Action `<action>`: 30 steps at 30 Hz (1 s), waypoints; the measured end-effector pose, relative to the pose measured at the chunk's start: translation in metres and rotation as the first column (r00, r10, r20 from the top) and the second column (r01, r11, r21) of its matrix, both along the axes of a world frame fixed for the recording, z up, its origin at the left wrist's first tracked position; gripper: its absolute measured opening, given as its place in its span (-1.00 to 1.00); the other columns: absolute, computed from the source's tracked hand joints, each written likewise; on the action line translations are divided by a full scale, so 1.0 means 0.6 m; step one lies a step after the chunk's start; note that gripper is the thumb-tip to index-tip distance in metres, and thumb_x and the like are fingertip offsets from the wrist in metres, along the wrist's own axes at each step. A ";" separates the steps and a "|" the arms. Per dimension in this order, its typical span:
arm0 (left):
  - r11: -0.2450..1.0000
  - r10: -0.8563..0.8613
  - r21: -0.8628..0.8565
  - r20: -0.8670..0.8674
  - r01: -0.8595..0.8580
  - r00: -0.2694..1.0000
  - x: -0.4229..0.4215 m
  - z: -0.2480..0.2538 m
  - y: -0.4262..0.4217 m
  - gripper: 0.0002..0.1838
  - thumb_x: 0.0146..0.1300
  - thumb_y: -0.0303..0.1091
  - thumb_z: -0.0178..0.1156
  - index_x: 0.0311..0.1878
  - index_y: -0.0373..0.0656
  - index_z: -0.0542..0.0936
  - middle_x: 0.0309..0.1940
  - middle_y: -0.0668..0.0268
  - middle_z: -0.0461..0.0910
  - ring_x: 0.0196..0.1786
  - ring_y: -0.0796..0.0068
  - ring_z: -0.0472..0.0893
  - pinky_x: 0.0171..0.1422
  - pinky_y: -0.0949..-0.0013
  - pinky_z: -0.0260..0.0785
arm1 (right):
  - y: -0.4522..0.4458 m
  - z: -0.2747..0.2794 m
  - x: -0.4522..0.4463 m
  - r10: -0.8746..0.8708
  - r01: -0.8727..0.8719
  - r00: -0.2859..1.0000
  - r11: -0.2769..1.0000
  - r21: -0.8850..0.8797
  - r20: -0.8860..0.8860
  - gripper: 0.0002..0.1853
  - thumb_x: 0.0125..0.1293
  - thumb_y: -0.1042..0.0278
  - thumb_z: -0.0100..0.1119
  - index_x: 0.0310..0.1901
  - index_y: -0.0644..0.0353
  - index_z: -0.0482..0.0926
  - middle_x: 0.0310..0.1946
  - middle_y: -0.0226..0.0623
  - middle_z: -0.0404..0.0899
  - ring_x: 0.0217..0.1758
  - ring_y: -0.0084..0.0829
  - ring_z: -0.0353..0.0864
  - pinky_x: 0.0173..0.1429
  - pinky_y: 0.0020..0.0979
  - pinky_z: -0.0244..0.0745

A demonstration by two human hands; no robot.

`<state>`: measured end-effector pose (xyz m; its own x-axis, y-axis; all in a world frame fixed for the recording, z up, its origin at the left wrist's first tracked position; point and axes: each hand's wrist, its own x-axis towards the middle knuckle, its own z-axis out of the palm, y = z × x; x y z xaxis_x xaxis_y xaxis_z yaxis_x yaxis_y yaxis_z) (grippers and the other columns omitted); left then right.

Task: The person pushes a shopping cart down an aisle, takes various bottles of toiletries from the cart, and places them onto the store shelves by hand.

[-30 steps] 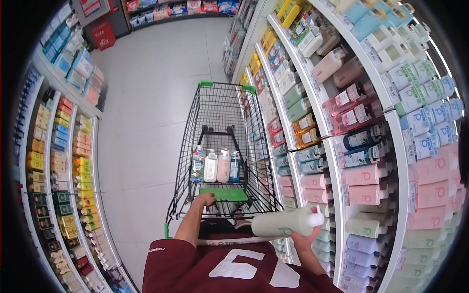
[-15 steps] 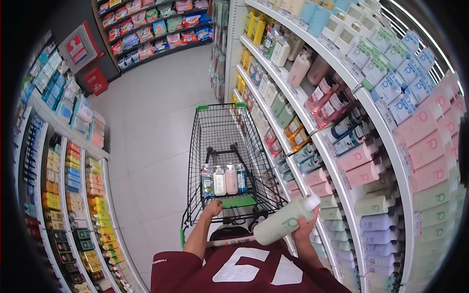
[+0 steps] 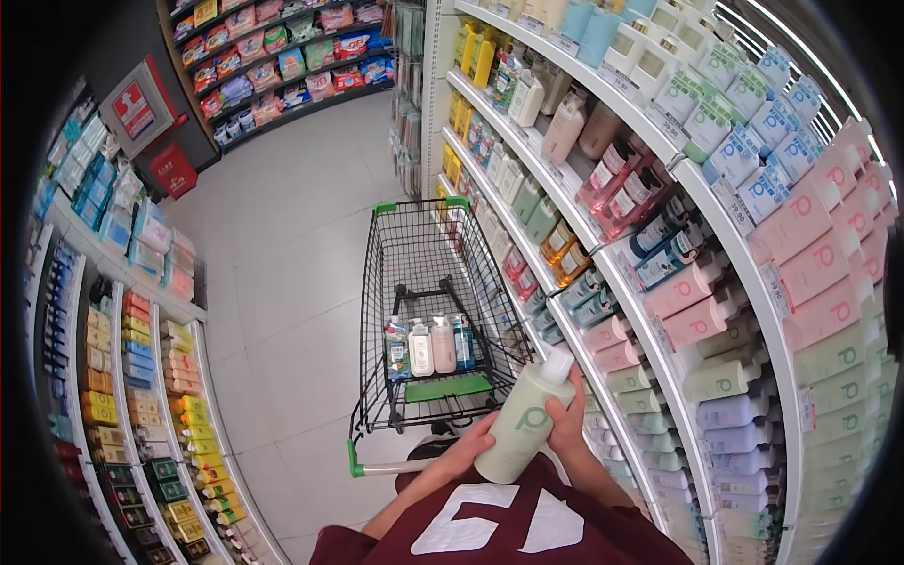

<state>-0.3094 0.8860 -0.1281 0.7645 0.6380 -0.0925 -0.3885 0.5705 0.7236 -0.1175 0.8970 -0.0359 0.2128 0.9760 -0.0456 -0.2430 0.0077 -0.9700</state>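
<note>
A pale green pump bottle [image 3: 516, 428] with a white top and a green letter on its front is held in front of my chest, tilted to the right. My left hand [image 3: 474, 441] grips its lower left side. Around its upper right side, just below the white top, my right hand [image 3: 567, 414] is closed. Beyond the bottle stands a black wire shopping cart [image 3: 377, 282] with green corners. In its basket, a white bottle [image 3: 419, 350], a pink pump bottle [image 3: 443, 347], a dark teal bottle [image 3: 462, 344] and a blue-green pack [image 3: 396, 352] stand side by side.
Close on my right, a curved shelf [image 3: 702, 188] carries rows of bottles, including pale green ones [image 3: 720, 379] like mine. Another shelf [image 3: 132, 377] with small boxes lines the left. A grey tiled floor [image 3: 282, 282] runs ahead to racks of bagged goods [image 3: 292, 64].
My left hand has left the cart and taken hold of the green bottle. The bottle has moved left towards my chest and turned more upright. My right hand still grips it.
</note>
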 end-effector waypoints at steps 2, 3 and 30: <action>0.999 -0.025 -0.042 0.053 0.027 0.998 -0.016 -0.002 0.013 0.05 0.33 0.25 0.23 0.62 -0.28 0.05 0.49 0.16 0.30 0.51 0.37 0.31 0.56 0.29 0.14 | 0.013 0.000 -0.017 0.004 -0.006 0.999 1.000 -0.028 -0.048 -0.09 0.18 -0.05 0.43 0.40 0.26 0.18 0.11 -0.22 0.51 0.11 -0.40 0.60 0.19 -0.36 0.54; 0.999 -0.025 -0.041 0.055 0.027 0.998 -0.026 0.006 0.022 0.05 0.33 0.25 0.23 0.62 -0.28 0.05 0.49 0.16 0.30 0.51 0.37 0.31 0.56 0.29 0.14 | 0.017 0.001 -0.023 0.002 -0.008 0.995 0.998 -0.056 -0.099 -0.01 0.20 -0.18 0.45 0.44 0.23 0.14 0.12 -0.21 0.51 0.12 -0.38 0.62 0.18 -0.37 0.57; 0.932 0.104 -0.357 0.108 -0.059 0.989 -0.053 0.058 -0.049 0.01 0.29 0.42 0.04 0.50 -0.30 0.25 0.24 -0.09 0.54 0.16 -0.09 0.65 0.26 -0.05 0.54 | 0.015 0.038 -0.092 0.205 -0.254 0.906 0.963 -0.088 -0.371 -0.14 0.31 0.07 0.20 0.54 0.19 0.04 0.34 -0.14 0.34 0.41 -0.27 0.37 0.50 -0.22 0.27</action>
